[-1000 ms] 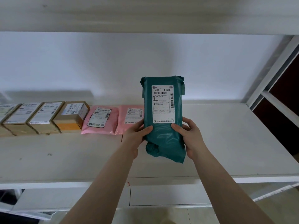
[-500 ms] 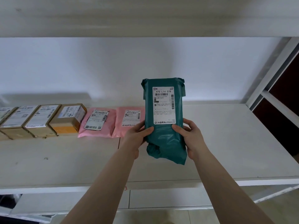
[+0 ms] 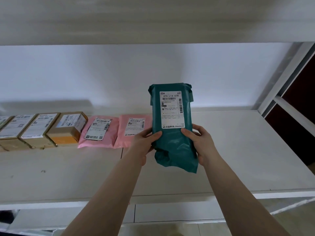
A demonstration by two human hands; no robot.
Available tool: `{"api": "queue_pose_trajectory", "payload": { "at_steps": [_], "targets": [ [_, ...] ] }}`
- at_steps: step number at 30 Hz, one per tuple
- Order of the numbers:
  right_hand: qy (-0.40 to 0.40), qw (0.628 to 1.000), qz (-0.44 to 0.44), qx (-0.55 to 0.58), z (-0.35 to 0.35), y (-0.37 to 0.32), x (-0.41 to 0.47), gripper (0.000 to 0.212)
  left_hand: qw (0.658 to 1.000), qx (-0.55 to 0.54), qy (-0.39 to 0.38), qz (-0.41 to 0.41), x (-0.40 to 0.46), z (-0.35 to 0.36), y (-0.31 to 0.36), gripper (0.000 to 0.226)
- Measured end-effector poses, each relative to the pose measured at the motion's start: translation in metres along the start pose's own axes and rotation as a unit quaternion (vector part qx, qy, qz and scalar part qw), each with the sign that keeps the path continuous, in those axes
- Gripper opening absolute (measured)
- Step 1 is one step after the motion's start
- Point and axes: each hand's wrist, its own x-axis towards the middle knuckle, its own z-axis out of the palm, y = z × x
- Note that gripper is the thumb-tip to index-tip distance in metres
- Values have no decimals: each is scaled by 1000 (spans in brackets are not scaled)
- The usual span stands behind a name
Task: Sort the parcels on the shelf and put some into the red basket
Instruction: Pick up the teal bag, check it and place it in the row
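Holding green parcel [image 3: 172, 126] upright | both hands [image 3: 172, 143] still gripping its sides | pose unchanged, view shifted

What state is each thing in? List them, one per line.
Green parcel: held upright above the shelf, label facing the camera.
Left hand: grips the parcel's left edge.
Right hand: grips its right edge.
Two pink parcels: lying flat, labels up.
Cardboard boxes: sealed, in a row.
Shelf: bare at right.
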Motion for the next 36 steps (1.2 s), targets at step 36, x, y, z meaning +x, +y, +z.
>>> {"api": "queue_pose_trajectory", "payload": {
  "at_steps": [36],
  "targets": [
    [66,996,39,-49,-19,-3,38,51,983,120,109,87,25,38,-22,46]
  ]
}}
